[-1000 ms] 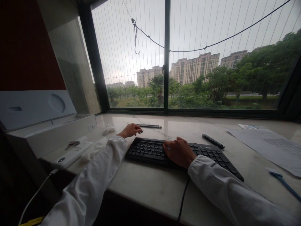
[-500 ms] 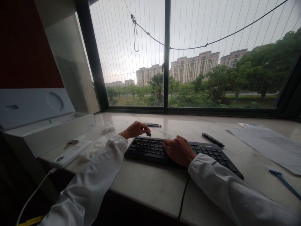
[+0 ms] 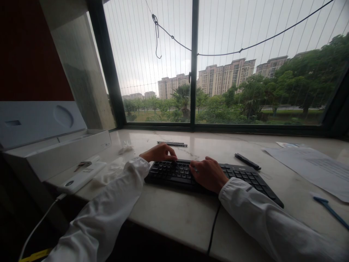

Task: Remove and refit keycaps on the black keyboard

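Note:
A black keyboard (image 3: 174,174) lies at a slant on the pale counter. My left hand (image 3: 160,152) is at its back edge, thumb and forefinger pinched down against the top rows. The small black keycap seen in that pinch earlier now blends with the dark keys. My right hand (image 3: 208,173) rests over the keyboard's middle, fingers curled and closed. A tiny bright spot shows by its fingertips, too small to name. Behind the keyboard lie thin dark strips (image 3: 173,144). A black bar-shaped object (image 3: 247,161) sits beyond its right part.
An open white box (image 3: 68,145) stands on the left, with a white device (image 3: 83,176) and a key (image 3: 82,166) before it. Crumpled white tissue (image 3: 110,173) is near my left sleeve. Paper sheets (image 3: 308,169) and a blue tool (image 3: 331,211) lie right. A cable (image 3: 214,229) crosses the front edge.
My left hand has moved slightly right and down, bringing the keycap from just behind the keyboard onto its back rows. My right hand stays where it was.

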`<state>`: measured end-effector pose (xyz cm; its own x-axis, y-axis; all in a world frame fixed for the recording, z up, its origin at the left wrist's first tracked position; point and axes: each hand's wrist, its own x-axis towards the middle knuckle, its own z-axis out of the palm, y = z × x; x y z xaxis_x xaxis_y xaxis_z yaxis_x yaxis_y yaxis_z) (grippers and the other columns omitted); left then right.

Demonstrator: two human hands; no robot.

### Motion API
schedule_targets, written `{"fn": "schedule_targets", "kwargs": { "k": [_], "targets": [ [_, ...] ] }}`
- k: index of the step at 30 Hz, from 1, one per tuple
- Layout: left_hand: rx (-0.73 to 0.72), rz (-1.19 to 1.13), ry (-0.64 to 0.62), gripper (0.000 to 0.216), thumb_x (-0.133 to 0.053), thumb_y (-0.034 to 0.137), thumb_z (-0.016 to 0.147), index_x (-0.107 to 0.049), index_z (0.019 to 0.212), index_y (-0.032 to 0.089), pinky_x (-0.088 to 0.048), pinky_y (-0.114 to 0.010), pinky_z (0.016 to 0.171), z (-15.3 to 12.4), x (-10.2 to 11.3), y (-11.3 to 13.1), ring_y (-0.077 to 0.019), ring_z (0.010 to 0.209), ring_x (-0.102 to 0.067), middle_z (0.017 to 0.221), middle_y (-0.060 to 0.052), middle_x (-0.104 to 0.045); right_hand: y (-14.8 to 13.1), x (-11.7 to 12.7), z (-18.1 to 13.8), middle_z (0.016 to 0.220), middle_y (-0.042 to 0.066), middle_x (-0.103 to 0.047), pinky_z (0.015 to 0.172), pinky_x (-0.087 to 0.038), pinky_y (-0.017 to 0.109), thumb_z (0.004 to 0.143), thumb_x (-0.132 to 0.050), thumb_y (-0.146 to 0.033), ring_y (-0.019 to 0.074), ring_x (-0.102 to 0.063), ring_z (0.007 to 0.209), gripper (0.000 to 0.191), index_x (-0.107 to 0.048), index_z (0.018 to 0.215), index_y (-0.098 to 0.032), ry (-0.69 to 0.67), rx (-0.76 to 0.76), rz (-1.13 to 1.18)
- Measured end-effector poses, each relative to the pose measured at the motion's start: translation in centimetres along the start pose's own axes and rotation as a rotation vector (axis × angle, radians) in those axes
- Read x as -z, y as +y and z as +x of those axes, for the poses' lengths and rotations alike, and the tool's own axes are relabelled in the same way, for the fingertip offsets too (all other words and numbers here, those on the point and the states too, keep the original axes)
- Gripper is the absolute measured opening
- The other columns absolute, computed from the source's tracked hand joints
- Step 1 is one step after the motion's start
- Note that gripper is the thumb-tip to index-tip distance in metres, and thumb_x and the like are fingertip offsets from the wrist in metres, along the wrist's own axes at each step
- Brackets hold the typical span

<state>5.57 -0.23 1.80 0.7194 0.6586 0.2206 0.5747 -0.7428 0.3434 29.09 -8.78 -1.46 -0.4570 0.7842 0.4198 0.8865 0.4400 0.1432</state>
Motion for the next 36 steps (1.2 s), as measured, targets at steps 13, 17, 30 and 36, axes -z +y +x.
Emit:
{"fn": "schedule_targets", "kwargs": {
  "k": [13, 17, 30, 36],
  "targets": [
    [0.070, -0.113, -0.094, 0.030, -0.069, 0.042, 0.071, -0.075, 0.085, 0.017, -0.039, -0.019, 0.053, -0.5, 1.1, -0.9, -0.0088, 0.054, -0.053, 0.073, -0.005, -0.070, 0.0, 0.0, 0.0, 0.071, 0.006, -0.070, 0.083, -0.034, 0.029, 0.093, -0.033, -0.035, 0.0154, -0.061, 0.066, 0.038, -0.066, 0.083, -0.021, -0.015, -0.006, 0.005],
    [0.135, -0.180, -0.171, 0.037, -0.066, 0.044, 0.073, -0.072, 0.098, 0.017, -0.035, -0.018, 0.045, -1.2, 2.1, -1.6, -0.0054, 0.047, -0.046, 0.076, -0.005, -0.067, 0.0, -0.2, 0.0, 0.069, 0.005, -0.069, 0.082, -0.034, 0.029, 0.093, -0.032, -0.036, 0.0157, -0.061, 0.065, 0.039, -0.066, 0.082, -0.021, 0.006, -0.002, 0.017],
    [0.273, -0.248, -0.281, 0.040, -0.060, 0.051, 0.076, -0.057, 0.101, 0.019, -0.035, -0.018, 0.044, -1.5, 2.2, -1.3, -0.0054, 0.050, -0.051, 0.094, -0.004, -0.064, 0.2, -0.3, -0.1, 0.070, 0.004, -0.069, 0.077, -0.033, 0.029, 0.094, -0.030, -0.036, 0.0157, -0.061, 0.065, 0.039, -0.065, 0.083, -0.023, -0.004, 0.002, -0.015],
    [0.320, -0.211, -0.341, 0.041, -0.065, 0.052, 0.071, -0.064, 0.092, 0.017, -0.032, -0.017, 0.043, -2.1, 2.9, -2.3, -0.0056, 0.051, -0.048, 0.084, -0.003, -0.064, 0.2, -0.3, -0.1, 0.070, 0.005, -0.068, 0.076, -0.033, 0.029, 0.093, -0.030, -0.036, 0.0164, -0.060, 0.065, 0.039, -0.065, 0.084, -0.022, -0.001, -0.003, -0.005]
  ]
}}
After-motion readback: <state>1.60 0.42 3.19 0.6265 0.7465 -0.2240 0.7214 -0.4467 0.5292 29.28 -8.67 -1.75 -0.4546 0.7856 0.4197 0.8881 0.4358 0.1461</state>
